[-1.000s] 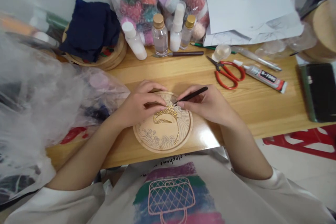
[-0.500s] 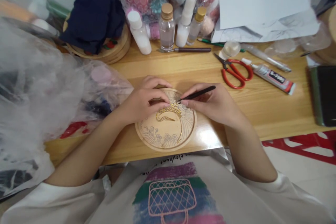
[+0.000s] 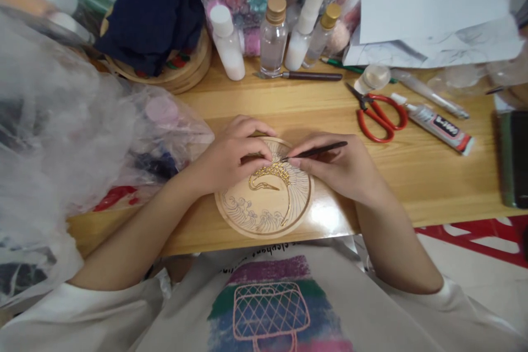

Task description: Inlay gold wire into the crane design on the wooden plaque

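Note:
A round wooden plaque [image 3: 264,220] with a raised rim lies at the table's front edge. Drawn lines of waves and feathers cover it, and gold wire [image 3: 264,186] outlines a crane's head, neck and part of its body. My left hand [image 3: 225,157] rests over the plaque's upper left, thumb and index finger pinched together at the wire; whatever is between them is too small to make out. From the right, my right hand [image 3: 338,165] grips slim dark tweezers [image 3: 319,150] like a pen. Their tip meets the plaque beside my left fingertips.
Behind the plaque lie red-handled scissors [image 3: 377,115], a glue tube [image 3: 441,127] and a dark-handled craft knife [image 3: 311,75]. Several small bottles [image 3: 273,38] stand farther back. Plastic bags [image 3: 61,137] crowd the left side. Paper sheets [image 3: 433,5] lie at the back right.
The whole view has shifted slightly, so the table things sit a little farther right. Both hands keep their places at the plaque, and the tweezers lie at a slightly flatter angle.

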`<state>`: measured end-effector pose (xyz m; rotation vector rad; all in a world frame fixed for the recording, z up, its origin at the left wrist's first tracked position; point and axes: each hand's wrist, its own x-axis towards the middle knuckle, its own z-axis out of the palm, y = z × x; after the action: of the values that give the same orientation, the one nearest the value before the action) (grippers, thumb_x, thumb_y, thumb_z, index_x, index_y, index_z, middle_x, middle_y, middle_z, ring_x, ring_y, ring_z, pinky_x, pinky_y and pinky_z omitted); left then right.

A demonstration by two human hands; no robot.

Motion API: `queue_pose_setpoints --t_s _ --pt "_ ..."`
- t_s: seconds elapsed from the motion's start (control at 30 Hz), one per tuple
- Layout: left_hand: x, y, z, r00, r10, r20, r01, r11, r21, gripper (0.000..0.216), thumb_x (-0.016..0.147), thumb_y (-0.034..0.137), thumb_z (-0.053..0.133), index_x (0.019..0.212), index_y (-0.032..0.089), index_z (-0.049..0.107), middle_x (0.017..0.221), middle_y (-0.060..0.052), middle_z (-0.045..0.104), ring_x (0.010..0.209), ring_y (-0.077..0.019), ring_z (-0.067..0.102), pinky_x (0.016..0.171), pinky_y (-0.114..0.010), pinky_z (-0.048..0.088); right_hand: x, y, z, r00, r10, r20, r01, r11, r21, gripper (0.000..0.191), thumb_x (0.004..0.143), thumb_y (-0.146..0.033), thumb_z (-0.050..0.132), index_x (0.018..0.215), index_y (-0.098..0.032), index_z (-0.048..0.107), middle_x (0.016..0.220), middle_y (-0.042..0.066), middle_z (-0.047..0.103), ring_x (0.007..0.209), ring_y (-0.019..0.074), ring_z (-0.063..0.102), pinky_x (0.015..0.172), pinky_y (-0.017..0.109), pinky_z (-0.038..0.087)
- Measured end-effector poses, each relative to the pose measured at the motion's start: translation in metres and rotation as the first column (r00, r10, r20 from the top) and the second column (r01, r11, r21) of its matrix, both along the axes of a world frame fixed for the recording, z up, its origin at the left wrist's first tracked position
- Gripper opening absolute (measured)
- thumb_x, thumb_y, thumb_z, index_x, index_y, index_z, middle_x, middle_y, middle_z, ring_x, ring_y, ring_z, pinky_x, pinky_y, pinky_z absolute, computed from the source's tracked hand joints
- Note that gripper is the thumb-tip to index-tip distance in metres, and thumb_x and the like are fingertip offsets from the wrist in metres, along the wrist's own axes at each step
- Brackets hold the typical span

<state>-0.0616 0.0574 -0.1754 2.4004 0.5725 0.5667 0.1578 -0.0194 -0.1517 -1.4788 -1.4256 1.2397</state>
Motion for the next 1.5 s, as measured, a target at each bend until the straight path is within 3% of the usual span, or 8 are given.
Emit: queue_pose_setpoints --t_s 0.2,0.53,0.9,1.27,1.5 --pt "0.001 -0.001 -0.001 1.0 -0.003 0.002 0.003 1.0 0.012 0.008 0.091 0.023 0.064 0.086 0.022 0.069 0.117 -0.006 0.067 0.109 -0.023 0.059 0.096 -0.043 0.049 -0.0022 -0.0015 0.0015 0.999 -0.011 0.044 0.009 0.999 0.049 0.012 0.077 -0.035 0.079 0.076 -0.024 0.076 0.081 0.002 0.077 0.074 0.0186 0.071 0.068 0.032 0.057" --pt "0.0013 -0.001 -0.0001 1.0 -0.003 -0.01 0.003 1.0 -0.024 0.01 0.093 0.024 0.061 0.085 0.023 0.068 0.117 -0.005 0.066 0.11 -0.0234 0.058 0.097 -0.044 0.048 0.0004 -0.0061 0.0019 0.994 0.022 0.11 -0.032 0.995 0.092 0.004 0.081 -0.028 0.075 0.083 -0.026 0.078 0.088 0.002 0.078 0.081 0.0202 0.072 0.069 0.032 0.058" --pt "0.0012 -0.0012 0.0013 1.0 0.003 -0.022 -0.004 0.998 -0.062 0.012 0.093 0.025 0.06 0.084 0.025 0.068 0.118 -0.004 0.066 0.11 -0.0241 0.058 0.097 -0.045 0.048 -0.0001 -0.0087 0.0026 0.99 0.062 0.129 -0.084 0.981 0.176 0.01 0.083 -0.019 0.072 0.086 -0.027 0.077 0.089 0.001 0.078 0.083 0.0193 0.073 0.073 0.032 0.057" --pt "0.0009 -0.0011 0.0002 1.0 0.002 -0.016 -0.003 0.998 -0.057 0.011 0.093 0.025 0.061 0.085 0.023 0.068 0.118 -0.005 0.065 0.111 -0.0235 0.057 0.099 -0.044 0.047 -0.0008 -0.0085 0.0013 0.983 0.059 0.172 -0.098 0.968 0.232 0.008 0.083 -0.018 0.073 0.086 -0.024 0.076 0.087 0.001 0.078 0.078 0.0167 0.072 0.067 0.028 0.057" --pt "0.001 -0.0012 -0.0003 1.0 -0.001 0.001 0.001 0.999 -0.048 0.009 0.092 0.024 0.063 0.085 0.021 0.069 0.117 -0.006 0.065 0.11 -0.0232 0.057 0.097 -0.042 0.046 -0.0031 -0.0094 0.0004 0.982 0.031 0.184 -0.072 0.973 0.221 0.006 0.083 -0.018 0.073 0.084 -0.023 0.076 0.085 0.002 0.077 0.078 0.0171 0.072 0.068 0.028 0.057"
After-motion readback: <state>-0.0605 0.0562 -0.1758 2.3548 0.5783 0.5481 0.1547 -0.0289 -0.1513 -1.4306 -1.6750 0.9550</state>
